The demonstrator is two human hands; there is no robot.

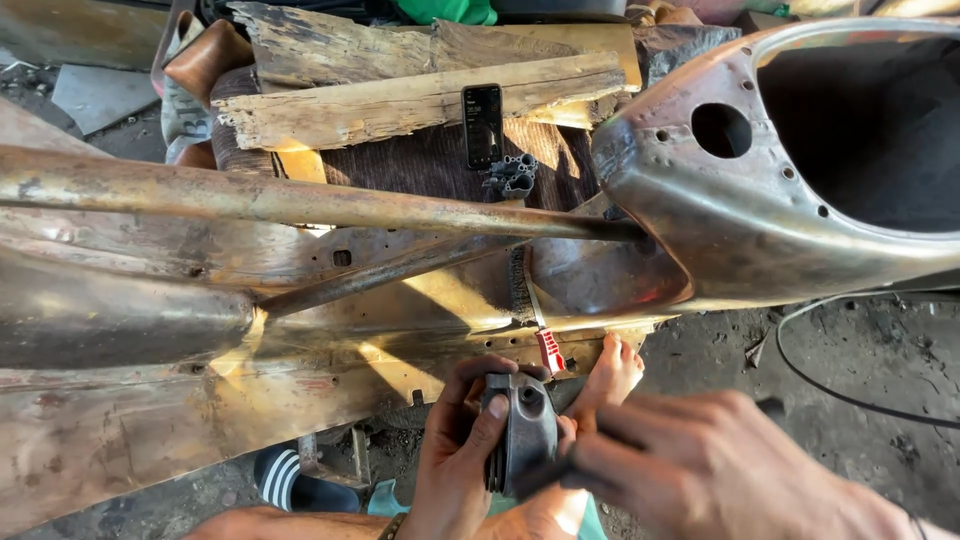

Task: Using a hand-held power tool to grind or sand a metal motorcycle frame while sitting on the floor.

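My left hand (455, 455) grips a dark metal piston (520, 430) at the bottom middle, thumb across its side with the ring grooves. My right hand (700, 465) is closed around a thin dark tool whose tip meets the piston's lower edge; the hand is blurred and hides most of the tool. Both hands are just below the edge of a bare rusty metal vehicle frame (300, 300).
The frame's tube (300, 205) runs left to right into a curved shell (740, 220) with a round hole. Behind lie wooden planks (400, 100), a black phone (482, 125) and a small dark metal part (512, 176). A bare foot (610, 375) and a black cable (850, 395) are on the dirt floor.
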